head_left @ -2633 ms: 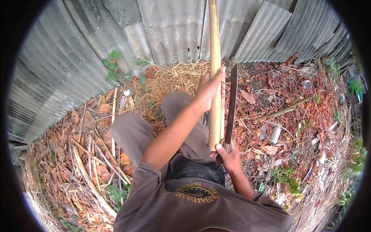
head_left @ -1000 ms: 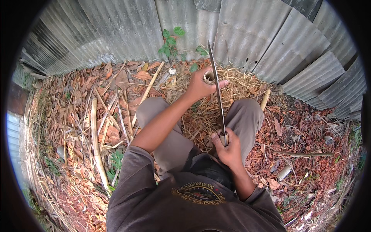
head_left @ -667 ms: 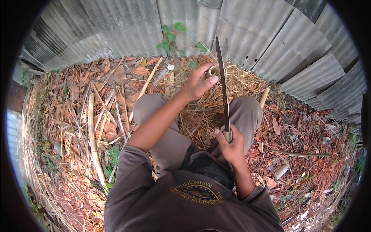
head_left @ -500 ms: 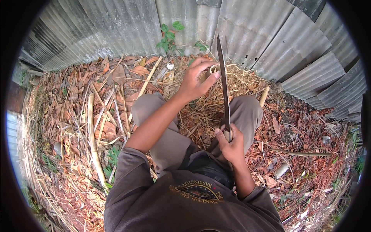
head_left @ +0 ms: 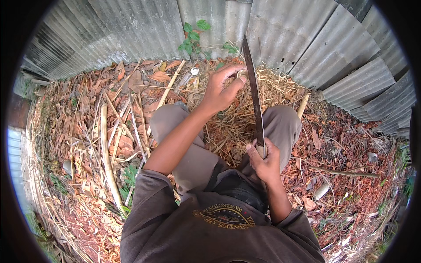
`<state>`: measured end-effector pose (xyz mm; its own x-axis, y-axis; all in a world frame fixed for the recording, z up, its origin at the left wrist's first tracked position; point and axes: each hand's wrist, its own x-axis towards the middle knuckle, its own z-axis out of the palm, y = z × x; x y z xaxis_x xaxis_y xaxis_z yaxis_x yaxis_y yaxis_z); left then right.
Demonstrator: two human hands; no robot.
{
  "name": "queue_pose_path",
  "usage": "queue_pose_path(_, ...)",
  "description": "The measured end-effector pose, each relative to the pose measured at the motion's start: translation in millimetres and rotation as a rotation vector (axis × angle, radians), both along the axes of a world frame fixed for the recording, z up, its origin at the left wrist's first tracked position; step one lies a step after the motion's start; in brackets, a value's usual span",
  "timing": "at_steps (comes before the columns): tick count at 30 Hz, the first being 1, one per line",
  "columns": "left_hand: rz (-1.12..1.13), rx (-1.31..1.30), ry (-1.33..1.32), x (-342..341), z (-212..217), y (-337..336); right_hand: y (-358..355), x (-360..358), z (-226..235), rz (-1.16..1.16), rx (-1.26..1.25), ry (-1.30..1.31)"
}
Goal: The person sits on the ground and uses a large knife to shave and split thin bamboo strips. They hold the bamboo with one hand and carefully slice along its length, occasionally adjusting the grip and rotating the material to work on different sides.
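My right hand (head_left: 267, 163) is wrapped round the pale handle of a machete (head_left: 254, 94). Its long dark blade points away from me, tip toward the metal fence, between my knees and above the straw. My left hand (head_left: 222, 87) pinches a short, hollow, tan piece of bamboo (head_left: 240, 74) with thumb and fingers. That piece sits against the left side of the blade, near its far end; the fingers and the blade hide most of it. Below both hands lies a heap of dry straw-like shavings (head_left: 230, 131).
A corrugated metal fence (head_left: 136, 30) rises close in front. Bamboo poles and strips (head_left: 106, 153) lie on dry leaves at the left. A pole end (head_left: 302, 106) juts out beside my right knee, and a green plant (head_left: 191, 37) grows at the fence foot.
My left hand has turned slightly, so the bamboo's round opening shows less. The blade tip has shifted a little left and away from me; the right hand keeps its grip.
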<state>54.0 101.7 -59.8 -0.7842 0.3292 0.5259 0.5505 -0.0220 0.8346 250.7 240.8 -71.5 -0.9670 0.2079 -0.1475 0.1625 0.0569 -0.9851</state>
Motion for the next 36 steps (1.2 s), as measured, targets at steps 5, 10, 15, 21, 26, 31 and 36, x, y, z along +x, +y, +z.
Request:
queue_pose_path(5,-0.041,0.062,-0.069,0,-1,1,7,6,11,-0.078,-0.014,0.038)
queue_pose_path(10,0.008,0.083,-0.038,-3,-3,4,5,4,18,-0.026,0.181,0.045)
queue_pose_path(15,0.035,0.073,-0.150,-1,-3,3,-9,-4,5,0.001,0.191,0.036)
queue_pose_path(21,-0.078,0.298,-0.235,-2,-1,5,-13,-14,-9,-0.039,0.267,0.050)
queue_pose_path(26,-0.045,0.349,-0.318,-8,6,7,-15,-30,-4,-0.032,0.287,0.074)
queue_pose_path(31,0.047,0.349,-0.292,-26,10,6,-10,-50,-8,0.016,0.284,0.036)
queue_pose_path(36,0.206,0.126,-0.087,-64,14,0,12,-85,-33,0.120,0.352,0.023)
